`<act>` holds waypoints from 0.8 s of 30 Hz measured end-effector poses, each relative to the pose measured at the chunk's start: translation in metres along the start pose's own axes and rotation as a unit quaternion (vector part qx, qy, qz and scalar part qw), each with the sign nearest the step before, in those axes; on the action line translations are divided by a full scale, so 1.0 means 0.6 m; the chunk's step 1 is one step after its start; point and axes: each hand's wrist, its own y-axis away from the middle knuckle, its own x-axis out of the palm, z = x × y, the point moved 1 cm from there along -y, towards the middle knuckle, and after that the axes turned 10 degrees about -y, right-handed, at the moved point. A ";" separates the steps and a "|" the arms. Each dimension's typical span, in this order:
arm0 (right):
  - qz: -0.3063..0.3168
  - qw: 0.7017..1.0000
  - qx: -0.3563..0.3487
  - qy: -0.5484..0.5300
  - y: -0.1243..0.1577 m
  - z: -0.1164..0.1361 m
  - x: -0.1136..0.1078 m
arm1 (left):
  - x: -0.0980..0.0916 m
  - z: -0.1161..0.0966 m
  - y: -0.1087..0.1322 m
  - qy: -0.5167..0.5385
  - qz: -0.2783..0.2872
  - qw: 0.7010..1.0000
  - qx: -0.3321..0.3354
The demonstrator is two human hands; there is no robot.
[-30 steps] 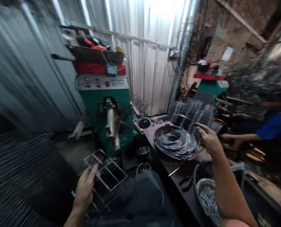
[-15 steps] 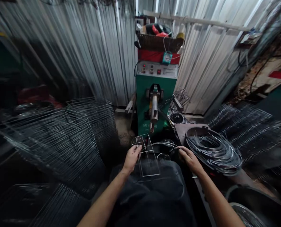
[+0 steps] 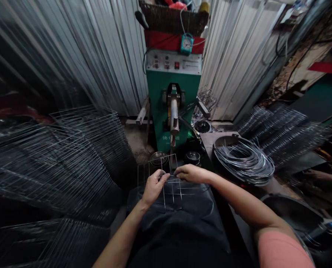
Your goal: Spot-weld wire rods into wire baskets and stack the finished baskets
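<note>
A small wire grid frame [image 3: 170, 186] lies over my lap, in front of the green welding machine [image 3: 172, 100]. My left hand [image 3: 153, 186] grips the frame's wires at its left middle, fingers curled round them. My right hand [image 3: 190, 173] rests closed on the frame's upper right part and seems to press a thin wire ring against it; the ring is hard to make out. A pile of wire rings [image 3: 244, 162] sits on the bench at my right.
Stacks of wire grids [image 3: 60, 156] fill the left side and floor. Corrugated metal walls stand behind the machine. More wire racks [image 3: 283, 130] lean at the right. A dark basin [image 3: 294, 214] sits at lower right. Another person's hand [image 3: 316, 175] shows at the far right.
My right hand left the ring pile with a wire ring and came to the grid frame on my lap. My left hand brought the frame to the middle. My view swung left.
</note>
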 end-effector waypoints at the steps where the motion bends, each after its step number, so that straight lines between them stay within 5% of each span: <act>1: -0.007 1.000 -0.016 0.018 -0.008 -0.005 0.009 | -0.002 0.001 0.004 0.002 0.008 1.000 0.000; 6: -0.091 0.988 -0.116 0.036 0.000 -0.029 0.002 | -0.027 0.026 0.007 0.051 0.018 0.997 -0.055; 10: -0.293 0.944 -0.154 0.000 0.061 -0.018 -0.080 | -0.051 0.032 -0.014 0.100 -0.028 0.993 -0.064; 13: -0.351 0.913 -0.187 -0.090 0.109 -0.003 -0.156 | -0.064 0.025 -0.037 0.160 -0.051 0.983 -0.076; 17: -0.304 0.936 -0.117 -0.133 0.102 -0.001 -0.193 | -0.068 0.019 -0.056 0.173 -0.055 0.980 -0.082; 21: -0.171 0.983 0.011 -0.066 0.040 -0.021 -0.147 | -0.048 0.021 -0.051 0.079 0.039 0.994 -0.065; 24: -0.083 0.991 -0.011 -0.106 0.037 -0.038 -0.128 | -0.049 0.024 -0.042 0.040 0.059 0.996 -0.052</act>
